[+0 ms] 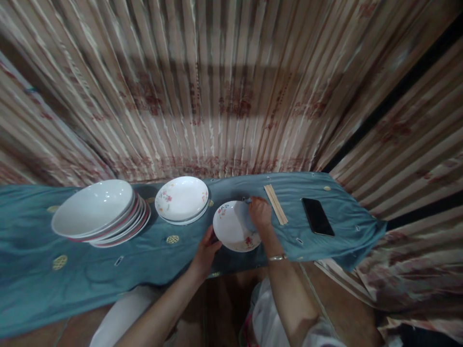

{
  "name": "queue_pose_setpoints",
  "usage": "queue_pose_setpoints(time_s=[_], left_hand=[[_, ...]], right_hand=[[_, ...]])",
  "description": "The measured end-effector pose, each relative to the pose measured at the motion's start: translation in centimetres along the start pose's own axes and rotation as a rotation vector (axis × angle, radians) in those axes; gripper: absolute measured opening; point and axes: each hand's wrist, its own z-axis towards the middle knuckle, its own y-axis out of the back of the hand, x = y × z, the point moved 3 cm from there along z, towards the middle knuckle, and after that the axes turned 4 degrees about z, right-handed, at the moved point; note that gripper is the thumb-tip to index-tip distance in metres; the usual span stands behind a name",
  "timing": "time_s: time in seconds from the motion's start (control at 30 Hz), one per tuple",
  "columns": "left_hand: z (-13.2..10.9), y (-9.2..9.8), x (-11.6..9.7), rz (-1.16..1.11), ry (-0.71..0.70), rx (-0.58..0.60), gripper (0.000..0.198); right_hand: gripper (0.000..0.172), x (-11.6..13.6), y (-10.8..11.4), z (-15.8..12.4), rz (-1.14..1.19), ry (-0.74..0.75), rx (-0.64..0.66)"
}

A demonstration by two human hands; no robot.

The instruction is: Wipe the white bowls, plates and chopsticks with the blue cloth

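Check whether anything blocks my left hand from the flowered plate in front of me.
Nothing visible; your left hand is at the left rim of the plate, and the nearest stack of plates sits apart, farther left.

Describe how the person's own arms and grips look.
Both the left grip and the right grip are ungloved. The left arm is bare as far as it shows, with nothing worn on its wrist. The right arm wears a thin silvery bracelet at the wrist and a whitish sleeve higher up. Rings cannot be made out.
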Motion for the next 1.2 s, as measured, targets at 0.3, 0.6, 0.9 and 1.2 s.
queue_pose_setpoints(time_s=[0.3, 0.6, 0.9, 1.2], left_hand=[[-0.1, 0.2, -0.8, -0.132, 0.119, 0.022, 0.065], [0.6, 1.7, 0.3, -0.268, 0.236, -0.032, 0.049], [0.6, 1.8, -1.0, -0.182, 0.291, -0.051, 0.034], [1.6, 2.1, -0.2, -0.018, 0.180, -0.078, 0.049]], right_hand=[[0.027, 7.1, -2.4, -0.9, 0.204, 0.317, 0.081], [0.032, 8.6, -1.6, -5.5, 0.526, 0.552, 0.212], [0.029, 5.4, 2.2, -9.0, 0.551, 0.522, 0.553], [0.026, -2.8, 4.3, -6.9, 0.918, 0.113, 0.672]])
